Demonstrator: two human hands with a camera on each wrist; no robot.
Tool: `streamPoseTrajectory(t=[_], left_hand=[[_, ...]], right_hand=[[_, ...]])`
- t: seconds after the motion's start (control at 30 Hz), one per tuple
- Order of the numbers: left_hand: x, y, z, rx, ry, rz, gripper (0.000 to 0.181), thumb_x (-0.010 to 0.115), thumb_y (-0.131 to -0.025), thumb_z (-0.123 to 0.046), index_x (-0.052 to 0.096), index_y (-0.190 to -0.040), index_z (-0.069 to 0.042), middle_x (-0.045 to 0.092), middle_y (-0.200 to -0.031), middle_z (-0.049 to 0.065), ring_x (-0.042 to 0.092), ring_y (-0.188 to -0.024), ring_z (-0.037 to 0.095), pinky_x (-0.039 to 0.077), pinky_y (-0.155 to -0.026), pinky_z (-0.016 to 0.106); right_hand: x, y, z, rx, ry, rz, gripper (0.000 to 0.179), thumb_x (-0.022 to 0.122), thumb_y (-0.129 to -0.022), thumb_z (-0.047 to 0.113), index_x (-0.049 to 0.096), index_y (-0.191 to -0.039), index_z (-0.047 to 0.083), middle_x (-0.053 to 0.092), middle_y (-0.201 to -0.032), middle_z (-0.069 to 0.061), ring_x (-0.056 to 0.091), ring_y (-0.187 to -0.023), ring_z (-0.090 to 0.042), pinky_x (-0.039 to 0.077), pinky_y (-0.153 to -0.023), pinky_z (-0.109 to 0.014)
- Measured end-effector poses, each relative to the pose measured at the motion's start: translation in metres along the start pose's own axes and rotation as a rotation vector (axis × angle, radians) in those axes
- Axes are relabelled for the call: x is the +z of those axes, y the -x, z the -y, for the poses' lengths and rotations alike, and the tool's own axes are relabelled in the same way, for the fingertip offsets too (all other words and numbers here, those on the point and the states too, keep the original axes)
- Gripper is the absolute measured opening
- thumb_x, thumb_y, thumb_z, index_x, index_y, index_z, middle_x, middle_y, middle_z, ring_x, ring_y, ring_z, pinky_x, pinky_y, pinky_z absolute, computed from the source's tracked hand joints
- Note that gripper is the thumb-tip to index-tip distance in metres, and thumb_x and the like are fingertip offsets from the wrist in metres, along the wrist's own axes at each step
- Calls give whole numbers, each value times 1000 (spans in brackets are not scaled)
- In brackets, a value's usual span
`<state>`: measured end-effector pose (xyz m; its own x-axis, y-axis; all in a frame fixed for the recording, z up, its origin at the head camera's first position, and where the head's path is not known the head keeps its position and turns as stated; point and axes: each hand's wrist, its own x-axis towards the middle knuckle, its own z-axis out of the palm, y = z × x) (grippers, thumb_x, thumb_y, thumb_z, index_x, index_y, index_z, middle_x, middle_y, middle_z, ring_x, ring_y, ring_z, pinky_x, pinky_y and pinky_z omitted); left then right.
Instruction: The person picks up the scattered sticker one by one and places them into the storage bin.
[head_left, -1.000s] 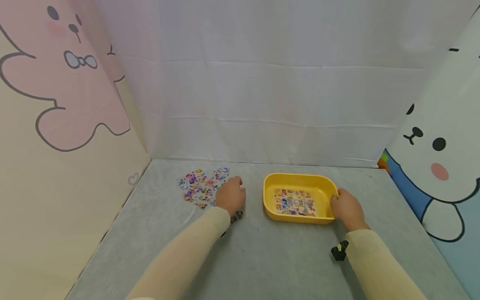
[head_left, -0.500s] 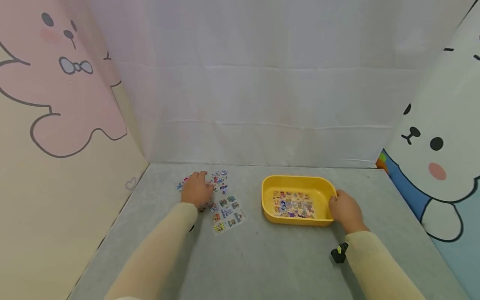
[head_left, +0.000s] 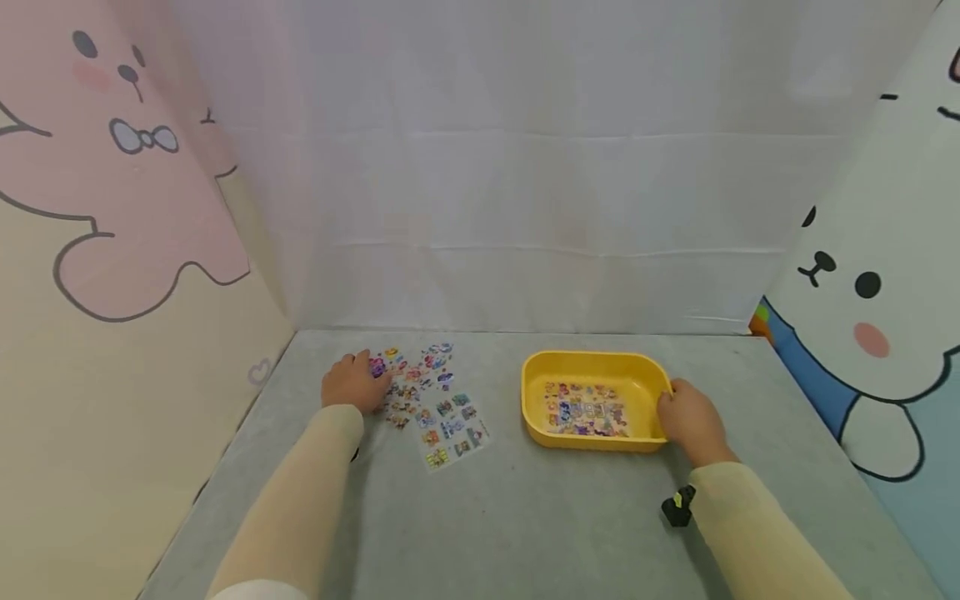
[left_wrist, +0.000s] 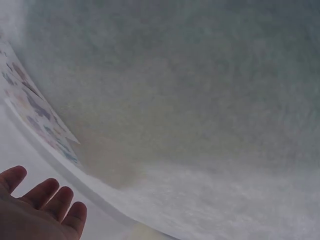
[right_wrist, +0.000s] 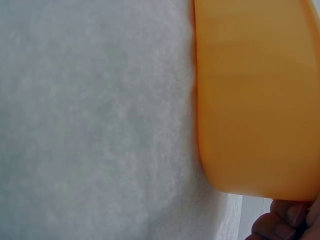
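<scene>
My left hand (head_left: 354, 383) is at the left edge of a spread of colourful sticker sheets on the table. In the left wrist view its fingers (left_wrist: 59, 202) are loosely extended with nothing between them, apart from the sheets (left_wrist: 42, 112). One clear sheet (head_left: 453, 429) with rows of small pictures lies nearest the front; other patterned sheets (head_left: 402, 402) overlap behind it. My right hand (head_left: 692, 423) grips the right end of a yellow plastic tray (head_left: 592, 357). More stickers (head_left: 588, 408) lie flat inside. The right wrist view shows curled fingers (right_wrist: 280, 225) at the tray's end.
The grey table (head_left: 510, 525) runs back to a white curtain (head_left: 525, 192). Cartoon-printed panels stand at the left (head_left: 165, 233) and right (head_left: 892, 250). A small black device (head_left: 678, 507) sits at my right wrist.
My left hand has moved left across the sticker sheets, leaving the front clear sheet lying uncovered. The right hand keeps its grip on the tray.
</scene>
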<state>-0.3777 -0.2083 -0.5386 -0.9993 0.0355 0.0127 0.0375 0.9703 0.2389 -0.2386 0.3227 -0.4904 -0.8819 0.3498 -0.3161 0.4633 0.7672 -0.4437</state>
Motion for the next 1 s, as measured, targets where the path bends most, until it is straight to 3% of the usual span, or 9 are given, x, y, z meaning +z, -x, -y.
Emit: streamPoseTrajectory(t=[0.27, 0.47, 0.53, 0.7, 1.0], left_hand=[[-11, -7, 7, 9, -32, 12, 74, 56, -101, -49, 44, -149, 6, 49, -140, 35, 47, -126, 54, 36, -103, 69], [-3, -14, 16, -38, -18, 175, 83, 52, -101, -58, 38, -154, 3, 39, -148, 37, 39, -134, 57, 30, -109, 69], [3, -15, 20, -49, -7, 204, 86, 50, -100, -63, 36, -155, 2, 37, -150, 37, 37, -136, 57, 29, -109, 69], [9, -13, 23, -55, 27, 182, 86, 53, -98, -62, 38, -155, 1, 38, -150, 36, 37, -136, 56, 30, -109, 69], [7, -8, 19, -37, -28, 112, 68, 59, -102, -43, 46, -149, 4, 47, -145, 33, 44, -131, 53, 35, -105, 68]], right_hand=[[7, -5, -1, 6, 11, -19, 53, 35, -109, 20, 33, -148, -16, 47, -140, -37, 54, -104, -40, 44, -102, -60], [6, -5, -4, 12, 14, -21, 53, 35, -109, 20, 34, -147, -16, 49, -139, -36, 55, -104, -39, 44, -102, -60], [6, -5, -4, 7, 13, -21, 53, 36, -109, 20, 34, -147, -17, 49, -138, -36, 55, -103, -39, 44, -102, -60], [6, -4, -2, 9, 10, -24, 52, 36, -110, 20, 34, -147, -17, 50, -138, -36, 55, -103, -39, 45, -101, -59], [6, -3, -1, 4, 18, -30, 52, 36, -110, 20, 34, -147, -17, 49, -139, -37, 55, -104, -40, 45, -101, -60]])
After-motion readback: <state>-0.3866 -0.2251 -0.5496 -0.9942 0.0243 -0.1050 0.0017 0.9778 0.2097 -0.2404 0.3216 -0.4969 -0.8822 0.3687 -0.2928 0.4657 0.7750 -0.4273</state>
